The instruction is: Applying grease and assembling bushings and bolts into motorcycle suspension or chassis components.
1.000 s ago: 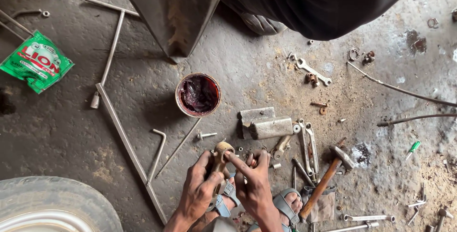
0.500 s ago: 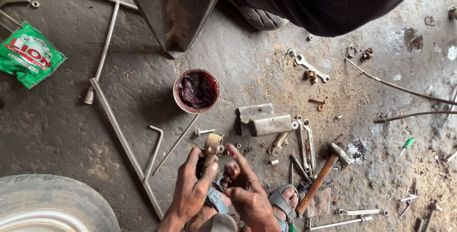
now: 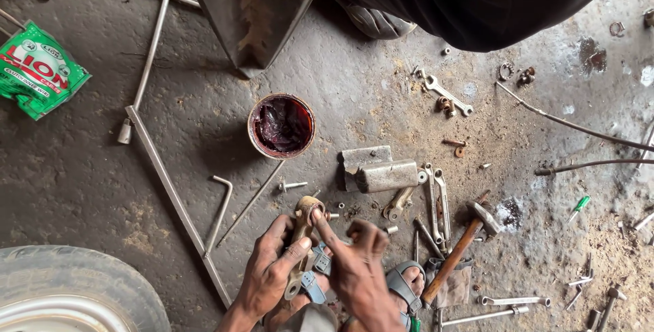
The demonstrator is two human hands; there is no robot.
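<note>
Grimy concrete floor (image 3: 82, 189) fills the view, strewn with tools and small metal parts. At the bottom centre, the left hand (image 3: 269, 274) wraps its grip around a greasy metal link (image 3: 300, 243), fingers closed about the shaft and thumb pressed on its front; the link stands nearly upright, its ringed end at the top. The right hand (image 3: 357, 274) reaches across with its forefinger stretched out, the tip touching the ring end of the link, while the other fingers curl loosely and hold nothing that can be made out.

Just above the hands sits a round tin of dark red grease (image 3: 281, 126), open. A green, red and white sachet (image 3: 37, 69), flat and crumpled, lies at the far left edge, well apart from the hands. To the right lie a grey metal block (image 3: 387, 175), a hammer (image 3: 460, 247) with a wooden handle, and several spanners (image 3: 436, 199). A tyre (image 3: 75, 288) shows at the lower left corner.
</note>
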